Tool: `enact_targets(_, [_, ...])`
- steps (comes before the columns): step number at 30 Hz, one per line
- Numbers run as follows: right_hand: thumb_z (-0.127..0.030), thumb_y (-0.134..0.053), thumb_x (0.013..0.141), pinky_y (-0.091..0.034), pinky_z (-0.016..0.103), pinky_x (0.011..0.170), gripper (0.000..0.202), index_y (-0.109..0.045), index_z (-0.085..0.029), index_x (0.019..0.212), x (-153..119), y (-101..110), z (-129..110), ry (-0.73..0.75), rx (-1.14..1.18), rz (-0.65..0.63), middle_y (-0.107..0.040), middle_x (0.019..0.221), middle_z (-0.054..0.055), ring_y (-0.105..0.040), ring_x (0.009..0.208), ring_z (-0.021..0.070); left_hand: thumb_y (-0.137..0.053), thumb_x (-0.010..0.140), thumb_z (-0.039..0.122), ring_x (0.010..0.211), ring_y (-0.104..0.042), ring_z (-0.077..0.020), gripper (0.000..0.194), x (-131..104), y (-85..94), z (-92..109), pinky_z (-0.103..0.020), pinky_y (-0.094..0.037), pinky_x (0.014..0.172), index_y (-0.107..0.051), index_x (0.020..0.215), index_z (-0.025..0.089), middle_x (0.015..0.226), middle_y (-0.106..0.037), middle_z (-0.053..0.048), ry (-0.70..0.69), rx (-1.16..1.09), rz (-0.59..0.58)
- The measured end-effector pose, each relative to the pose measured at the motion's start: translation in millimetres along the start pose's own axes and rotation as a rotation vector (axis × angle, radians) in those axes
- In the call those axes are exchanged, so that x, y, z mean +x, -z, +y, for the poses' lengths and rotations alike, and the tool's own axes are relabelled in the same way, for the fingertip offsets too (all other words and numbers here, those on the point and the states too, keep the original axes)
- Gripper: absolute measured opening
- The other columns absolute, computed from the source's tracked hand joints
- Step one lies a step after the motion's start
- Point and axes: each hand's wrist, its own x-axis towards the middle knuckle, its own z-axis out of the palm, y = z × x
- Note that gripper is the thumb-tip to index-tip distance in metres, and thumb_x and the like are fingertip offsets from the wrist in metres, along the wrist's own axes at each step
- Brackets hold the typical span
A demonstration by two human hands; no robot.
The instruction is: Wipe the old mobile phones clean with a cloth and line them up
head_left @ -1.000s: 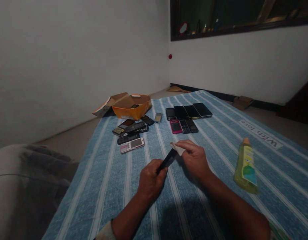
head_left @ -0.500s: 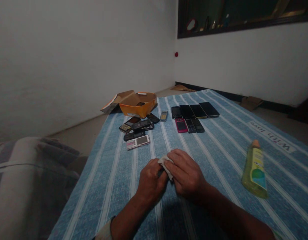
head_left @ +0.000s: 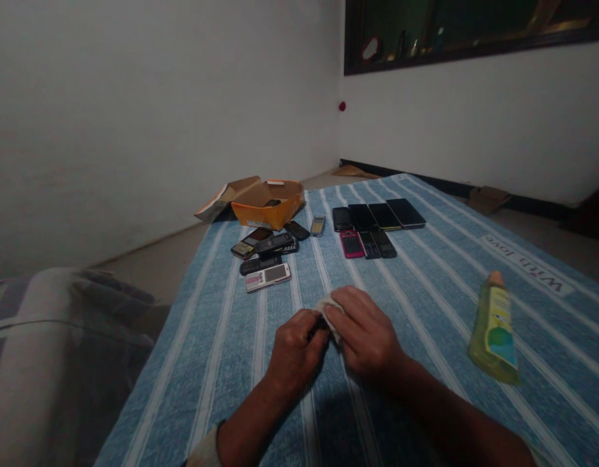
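Note:
My right hand (head_left: 365, 331) is closed on a crumpled white cloth (head_left: 329, 306) and presses it against the front of my left hand. My left hand (head_left: 299, 347) is wrapped round a small dark object (head_left: 323, 320); fingers and cloth cover most of it, so its kind cannot be made out. Both hands meet just above the blue striped bedspread (head_left: 241, 389). Ahead and to their left lies a silver-and-pink mobile phone (head_left: 268, 277), with a loose pile of dark phones (head_left: 274, 244) behind it.
Phones lie in two rows to the right, among them a pink phone (head_left: 352, 244) and a large black smartphone (head_left: 405, 213). An open orange box (head_left: 265, 215) stands at the back left. A bottle of yellow-green liquid (head_left: 494, 331) lies on the right. A small phone (head_left: 317, 226) lies between the groups.
My right hand and the cloth have shifted slightly up and to the right against my left hand. My left hand has moved a little to the right. The phones and bottle lie as before.

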Motion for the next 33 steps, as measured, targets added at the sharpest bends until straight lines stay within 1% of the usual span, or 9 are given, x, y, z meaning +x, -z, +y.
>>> enact_targets(3, [-0.005, -0.045, 0.089, -0.052, 0.046, 0.09, 0.03, -0.066, -0.008, 0.11, 0, 0, -1, 0.037, -0.029, -0.034, -0.067, 0.107, 0.019, -0.058, 0.11, 0.029, -0.047, 0.084, 0.024, 0.061, -0.056, -0.0144, 0.021, 1, -0.7, 0, -0.026, -0.044, 0.06, -0.056, 0.066, 0.019, 0.065, -0.056, 0.0, 0.002, 0.016, 0.018])
enact_targets(5, [-0.005, -0.044, 0.089, -0.054, 0.044, 0.088, 0.031, -0.068, -0.009, 0.108, 0, 0, 3, -0.032, 0.043, -0.04, -0.068, 0.103, 0.017, -0.06, 0.104, 0.0265, -0.048, 0.084, 0.025, 0.062, -0.056, -0.0147, 0.02, 2, -1.4, 0, -0.026, -0.043, 0.06, -0.055, 0.066, 0.019, 0.065, -0.057, 0.0, -0.002, 0.018, 0.027])
enact_targets(9, [-0.004, -0.044, 0.084, -0.055, 0.036, 0.084, 0.038, -0.073, -0.017, 0.105, 0, -3, 11, -0.358, 0.287, 0.021, -0.07, 0.102, 0.01, -0.066, 0.094, 0.0197, -0.05, 0.084, 0.028, 0.061, -0.055, -0.0147, 0.023, 3, -2.1, -1, -0.026, -0.042, 0.058, -0.054, 0.063, 0.02, 0.063, -0.056, 0.0, 0.014, 0.019, 0.048])
enact_targets(12, [-0.007, -0.048, 0.079, -0.056, 0.032, 0.08, 0.037, -0.076, -0.023, 0.098, 0, -8, 13, -0.629, 0.485, 0.047, -0.072, 0.093, 0.005, -0.068, 0.089, 0.0175, -0.052, 0.084, 0.029, 0.059, -0.055, -0.0146, 0.023, 2, -1.0, -3, -0.026, -0.042, 0.057, -0.056, 0.063, 0.02, 0.062, -0.055, 0.0, 0.042, 0.009, 0.049])
enact_targets(15, [-0.01, -0.052, 0.078, -0.055, 0.031, 0.076, 0.032, -0.078, -0.024, 0.091, -1, -11, 13, -0.76, 0.576, 0.025, -0.073, 0.086, 0.004, -0.068, 0.084, 0.0176, -0.053, 0.084, 0.031, 0.061, -0.056, -0.0156, 0.022, 1, -0.6, -7, -0.027, -0.043, 0.058, -0.063, 0.069, 0.019, 0.064, -0.056, -0.001, 0.06, -0.023, 0.049])
enact_targets(19, [-0.009, -0.05, 0.08, -0.055, 0.031, 0.078, 0.034, -0.077, -0.025, 0.094, -3, -12, 14, -0.68, 0.52, 0.02, -0.071, 0.087, 0.003, -0.067, 0.085, 0.0174, -0.057, 0.083, 0.032, 0.067, -0.059, -0.0167, 0.018, 4, -7.4, -13, -0.028, -0.047, 0.063, -0.068, 0.079, 0.018, 0.071, -0.062, -0.002, 0.097, -0.163, 0.05])
enact_targets(24, [-0.004, -0.044, 0.081, -0.055, 0.039, 0.084, 0.044, -0.071, -0.022, 0.11, -8, -12, 18, -0.337, 0.208, -0.001, -0.068, 0.1, 0.008, -0.063, 0.095, 0.0213, -0.061, 0.079, 0.03, 0.076, -0.063, -0.0173, 0.016, 13, -19.2, -12, -0.03, -0.051, 0.073, -0.068, 0.086, 0.018, 0.08, -0.068, -0.001, 0.162, -0.351, 0.011])
enact_targets(27, [-0.004, -0.041, 0.086, -0.054, 0.041, 0.083, 0.041, -0.068, -0.018, 0.113, -10, -14, 18, -0.21, 0.095, -0.094, -0.067, 0.098, 0.01, -0.06, 0.095, 0.023, -0.061, 0.078, 0.029, 0.075, -0.063, -0.0176, 0.015, 13, -17.0, -12, -0.031, -0.051, 0.074, -0.067, 0.086, 0.017, 0.079, -0.069, -0.002, 0.207, -0.335, -0.008])
enact_targets(33, [-0.009, -0.04, 0.091, -0.052, 0.039, 0.078, 0.03, -0.067, -0.014, 0.104, -13, -20, 17, -0.113, -0.023, -0.217, -0.063, 0.091, 0.011, -0.055, 0.089, 0.0232, -0.059, 0.077, 0.023, 0.08, -0.064, -0.0195, 0.016, 3, -2.2, -18, -0.034, -0.05, 0.078, -0.07, 0.089, 0.019, 0.084, -0.07, -0.003, 0.174, -0.179, -0.002])
